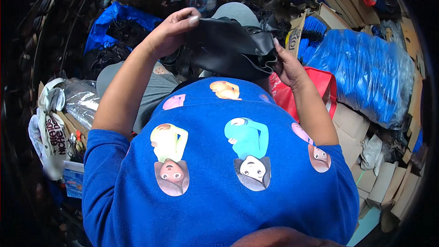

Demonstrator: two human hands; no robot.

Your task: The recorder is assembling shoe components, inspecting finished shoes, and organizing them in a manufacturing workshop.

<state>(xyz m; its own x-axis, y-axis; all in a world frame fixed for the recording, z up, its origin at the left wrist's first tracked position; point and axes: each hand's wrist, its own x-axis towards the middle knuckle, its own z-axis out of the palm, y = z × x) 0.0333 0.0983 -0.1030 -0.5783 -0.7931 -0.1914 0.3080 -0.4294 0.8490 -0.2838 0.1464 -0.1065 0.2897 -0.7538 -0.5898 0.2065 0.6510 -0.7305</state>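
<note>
A limp, shiny black leather-like piece [224,45] is stretched between my two hands, just above my lap. My left hand [173,31] pinches its upper left edge between thumb and fingers. On the other side, my right hand [289,67] grips the right end, where the material is folded and bunched and a pale edge shows. The fingertips behind the material are partly hidden. Beneath it are my grey-clad legs [235,11], one knee showing past the far edge.
Blue items in clear plastic wrap [361,73] lie on the right, beside a red bag [323,82] and flattened cardboard [350,128]. Several bottles [211,0] stand at the far side. On the left are a blue plastic bag [98,29] and clear plastic packaging [84,98].
</note>
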